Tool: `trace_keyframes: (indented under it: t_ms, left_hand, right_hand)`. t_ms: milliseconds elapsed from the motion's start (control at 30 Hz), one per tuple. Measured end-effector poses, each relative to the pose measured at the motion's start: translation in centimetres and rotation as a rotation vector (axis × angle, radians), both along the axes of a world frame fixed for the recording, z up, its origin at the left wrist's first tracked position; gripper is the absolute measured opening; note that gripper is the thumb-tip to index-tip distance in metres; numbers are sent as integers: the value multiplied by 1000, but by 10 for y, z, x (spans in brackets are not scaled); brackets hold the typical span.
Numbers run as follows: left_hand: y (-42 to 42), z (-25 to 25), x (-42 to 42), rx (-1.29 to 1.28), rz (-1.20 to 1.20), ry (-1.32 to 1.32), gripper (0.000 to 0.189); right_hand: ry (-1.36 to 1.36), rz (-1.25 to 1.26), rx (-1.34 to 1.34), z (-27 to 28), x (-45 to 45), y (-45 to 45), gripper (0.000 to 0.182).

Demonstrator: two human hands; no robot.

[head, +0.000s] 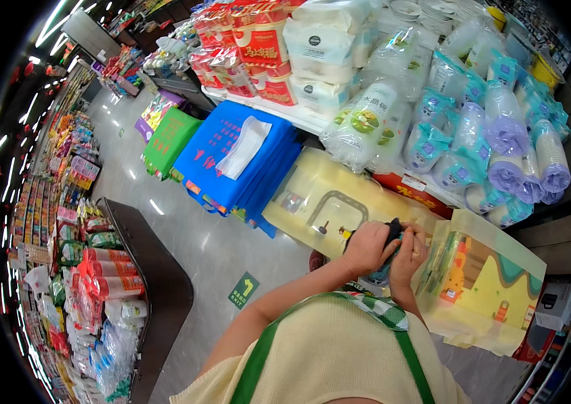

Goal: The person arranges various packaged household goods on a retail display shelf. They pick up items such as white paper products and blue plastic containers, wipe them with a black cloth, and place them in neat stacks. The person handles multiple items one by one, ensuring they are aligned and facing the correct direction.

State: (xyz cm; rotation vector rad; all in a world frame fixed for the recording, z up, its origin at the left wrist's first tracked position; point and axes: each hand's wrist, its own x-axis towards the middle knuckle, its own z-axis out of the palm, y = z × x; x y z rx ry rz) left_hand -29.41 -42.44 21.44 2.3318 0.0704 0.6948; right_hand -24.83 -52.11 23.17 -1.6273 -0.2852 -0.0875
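Note:
Both hands meet in front of my body, low over a pale yellow printed folding mat. My left hand [369,244] grips a dark, bunched cloth-like item [394,230], partly hidden by the fingers. On its other side, my right hand [408,252] has bent fingers closed on the same item. A bluish patterned piece [379,276] shows below the hands; I cannot tell if it belongs to it. The yellow mat [290,177] bears a printed road loop. Another folded yellow mat [497,283] with cartoon prints lies right of my right hand.
A blue folded bag stack [204,166] with a white paper strip [245,146] and a green bag [170,139] sit left. Behind is a shelf with red cup packs [265,45], clear bowl packs [366,118] and teal-wrapped cups [427,146]. A dark display counter [151,283] stands across the aisle.

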Motion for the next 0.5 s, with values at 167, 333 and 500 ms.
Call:
trace_keyframes:
  t_ms: [167, 333, 500]
  left_hand:
    - [28, -11, -6, 112, 40, -56, 26]
    - [47, -21, -8, -262, 351, 104, 26]
    - [77, -8, 2, -1053, 440, 26, 37]
  right_hand:
    - [314, -54, 214, -24, 18, 9, 22]
    - [312, -5, 268, -35, 16, 28, 26]
    - [209, 123, 134, -15, 23, 34, 29]
